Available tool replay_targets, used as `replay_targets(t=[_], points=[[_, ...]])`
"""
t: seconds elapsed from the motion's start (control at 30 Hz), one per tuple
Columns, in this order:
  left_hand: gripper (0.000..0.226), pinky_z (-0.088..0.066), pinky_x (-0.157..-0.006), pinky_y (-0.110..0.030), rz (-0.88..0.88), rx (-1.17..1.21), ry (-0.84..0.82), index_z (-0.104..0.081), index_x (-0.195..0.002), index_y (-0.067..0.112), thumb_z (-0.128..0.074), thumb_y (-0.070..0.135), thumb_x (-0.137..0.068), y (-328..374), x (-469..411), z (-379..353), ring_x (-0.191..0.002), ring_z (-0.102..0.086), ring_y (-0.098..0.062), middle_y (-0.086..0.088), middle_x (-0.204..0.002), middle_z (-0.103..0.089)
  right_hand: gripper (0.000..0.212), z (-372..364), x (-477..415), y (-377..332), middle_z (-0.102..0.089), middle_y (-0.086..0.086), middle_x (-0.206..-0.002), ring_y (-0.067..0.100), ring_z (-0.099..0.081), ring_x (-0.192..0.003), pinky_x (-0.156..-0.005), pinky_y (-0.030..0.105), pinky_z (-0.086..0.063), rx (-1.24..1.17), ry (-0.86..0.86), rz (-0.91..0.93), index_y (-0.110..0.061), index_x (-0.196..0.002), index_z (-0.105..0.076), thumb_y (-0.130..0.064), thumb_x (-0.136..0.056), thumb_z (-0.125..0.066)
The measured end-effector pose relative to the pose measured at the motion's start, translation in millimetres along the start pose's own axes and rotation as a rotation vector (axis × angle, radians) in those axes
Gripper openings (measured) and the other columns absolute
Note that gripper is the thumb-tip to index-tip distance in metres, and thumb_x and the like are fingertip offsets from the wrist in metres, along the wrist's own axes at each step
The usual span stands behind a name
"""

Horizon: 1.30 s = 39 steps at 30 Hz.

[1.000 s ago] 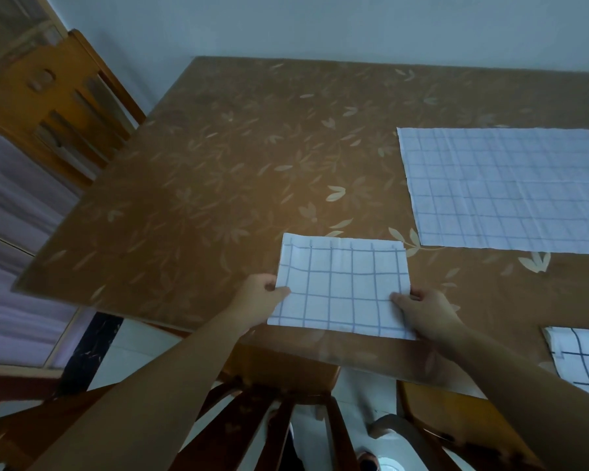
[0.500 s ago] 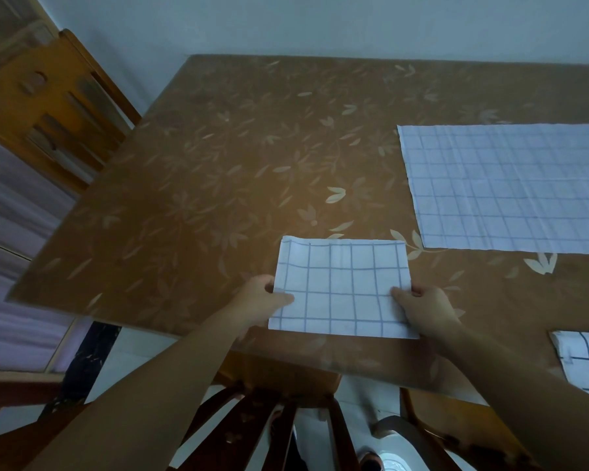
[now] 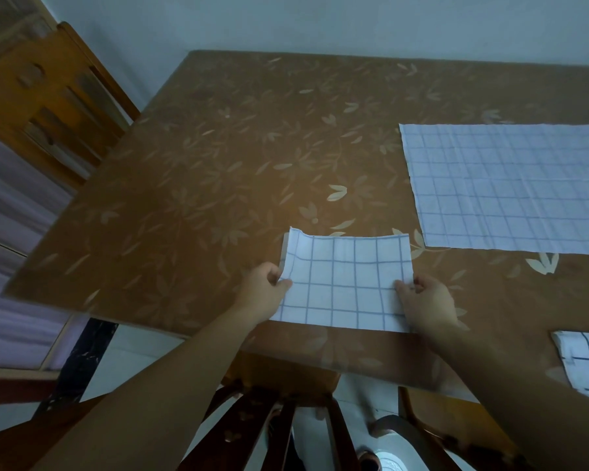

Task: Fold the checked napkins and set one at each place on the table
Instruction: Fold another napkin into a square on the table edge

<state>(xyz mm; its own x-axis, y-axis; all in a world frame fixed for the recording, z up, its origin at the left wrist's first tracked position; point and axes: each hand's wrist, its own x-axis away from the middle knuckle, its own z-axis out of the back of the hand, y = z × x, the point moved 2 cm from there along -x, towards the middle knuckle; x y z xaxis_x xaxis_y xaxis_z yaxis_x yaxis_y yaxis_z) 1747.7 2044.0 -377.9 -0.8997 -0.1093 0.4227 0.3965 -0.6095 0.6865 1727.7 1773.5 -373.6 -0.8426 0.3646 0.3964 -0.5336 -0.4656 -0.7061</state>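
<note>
A folded white napkin with a blue check (image 3: pixel 346 283) lies near the front edge of the brown leaf-patterned table (image 3: pixel 198 185). My left hand (image 3: pixel 264 288) pinches its left edge and my right hand (image 3: pixel 424 300) pinches its right edge. The napkin's far left corner curls up off the table. An unfolded checked napkin (image 3: pixel 510 188) lies flat at the right. Another folded checked napkin (image 3: pixel 583 363) sits at the front right, cut off by the frame edge.
A wooden chair (image 3: pixel 48 96) stands at the table's left side. Another chair back (image 3: pixel 279 430) is below me at the front edge. A wall runs behind the table.
Both hands kept hold of the folded napkin's sides. Its far edge has lifted slightly, with the far left corner now curled upward.
</note>
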Motion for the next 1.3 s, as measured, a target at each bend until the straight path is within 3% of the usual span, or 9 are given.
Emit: replay_targets(t=[0.33, 0.47, 0.67, 0.77, 0.83, 0.9, 0.97, 1.07, 1.3], points=[[0.024, -0.040, -0.058, -0.025, 0.064, -0.047, 0.056, -0.049, -0.078, 0.020, -0.063, 0.032, -0.093, -3.8, -1.9, -1.8, -0.072, -0.053, -0.013, -0.001, -0.079, -0.058, 0.027, -3.1, -5.7, 2.4, -0.062, 0.003, -0.091, 0.023, -0.056, -0.085, -0.075, 0.031, -0.043, 0.064, 0.025, -0.041, -0.010, -0.102, -0.065, -0.035, -0.093, -0.059], [0.028, -0.041, -0.058, -0.027, 0.077, -0.083, 0.076, -0.047, -0.075, 0.020, -0.062, 0.035, -0.093, -3.3, -4.4, -3.2, -0.070, -0.054, -0.015, -0.002, -0.077, -0.058, 0.022, -5.1, -7.8, 3.0, -0.063, 0.005, -0.090, 0.024, -0.055, -0.084, -0.075, 0.033, -0.044, 0.068, 0.042, -0.053, -0.012, -0.093, -0.062, -0.034, -0.092, -0.060], [0.033, -0.040, -0.057, -0.029, 0.081, -0.163, 0.102, -0.042, -0.074, 0.021, -0.062, 0.040, -0.092, -1.2, -2.4, -1.9, -0.070, -0.054, -0.017, -0.002, -0.076, -0.055, 0.029, -6.8, -8.4, 0.9, -0.060, 0.005, -0.088, 0.025, -0.055, -0.084, -0.072, 0.031, -0.040, 0.089, 0.053, -0.061, -0.006, -0.099, -0.062, -0.033, -0.093, -0.059], [0.035, -0.041, -0.056, -0.029, -0.051, -0.428, 0.222, -0.041, -0.092, 0.022, -0.065, 0.047, -0.086, 8.7, 3.5, 2.9, -0.075, -0.056, -0.016, 0.004, -0.086, -0.055, 0.030, -7.6, -8.5, 0.3, -0.059, 0.005, -0.088, 0.024, -0.052, -0.082, -0.072, 0.030, -0.038, 0.101, 0.063, -0.057, -0.004, -0.102, -0.062, -0.032, -0.094, -0.058], [0.034, -0.047, -0.071, -0.032, -0.281, -0.558, 0.305, -0.045, -0.104, 0.025, -0.061, 0.049, -0.087, 22.4, 8.0, -6.9, -0.091, -0.054, -0.016, 0.005, -0.100, -0.056, 0.028, -8.5, -8.2, 0.4, -0.058, 0.006, -0.088, 0.024, -0.051, -0.082, -0.072, 0.030, -0.036, 0.102, 0.063, -0.049, -0.004, -0.101, -0.061, -0.031, -0.094, -0.057], [0.040, -0.040, -0.098, -0.039, -0.486, -0.640, 0.243, -0.047, -0.124, 0.030, -0.050, 0.052, -0.091, 36.4, 12.7, -30.4, -0.119, -0.046, -0.020, 0.003, -0.127, -0.053, 0.025, -8.3, -7.7, -0.1, -0.058, 0.006, -0.088, 0.025, -0.052, -0.083, -0.071, 0.029, -0.035, 0.106, 0.068, -0.041, -0.005, -0.099, -0.060, -0.030, -0.095, -0.057], [0.056, -0.015, -0.118, -0.048, -0.544, -0.737, 0.085, -0.029, -0.146, 0.036, -0.035, 0.059, -0.095, 41.6, 14.5, -55.0, -0.147, -0.016, -0.027, -0.001, -0.158, -0.026, 0.025, -8.2, -8.6, 0.9, -0.058, 0.006, -0.089, 0.026, -0.052, -0.084, -0.072, 0.029, -0.035, 0.116, 0.076, -0.038, -0.006, -0.098, -0.059, -0.030, -0.095, -0.056], [0.069, 0.010, -0.118, -0.054, -0.473, -0.813, -0.035, 0.002, -0.153, 0.042, -0.017, 0.070, -0.093, 33.0, 8.8, -71.0, -0.149, 0.019, -0.027, 0.002, -0.164, 0.012, 0.028, -8.6, -9.7, 3.8, -0.060, 0.007, -0.091, 0.027, -0.053, -0.087, -0.074, 0.030, -0.037, 0.125, 0.073, -0.047, -0.005, -0.100, -0.061, -0.031, -0.094, -0.057], [0.074, 0.014, -0.117, -0.055, -0.432, -0.834, -0.063, 0.012, -0.151, 0.043, -0.008, 0.077, -0.088, 21.6, 3.7, -75.6, -0.146, 0.027, -0.025, 0.004, -0.161, 0.022, 0.027, -7.2, -7.1, 3.8, -0.059, 0.006, -0.092, 0.026, -0.053, -0.089, -0.075, 0.031, -0.038, 0.103, 0.050, -0.045, -0.005, -0.101, -0.060, -0.030, -0.094, -0.057]])
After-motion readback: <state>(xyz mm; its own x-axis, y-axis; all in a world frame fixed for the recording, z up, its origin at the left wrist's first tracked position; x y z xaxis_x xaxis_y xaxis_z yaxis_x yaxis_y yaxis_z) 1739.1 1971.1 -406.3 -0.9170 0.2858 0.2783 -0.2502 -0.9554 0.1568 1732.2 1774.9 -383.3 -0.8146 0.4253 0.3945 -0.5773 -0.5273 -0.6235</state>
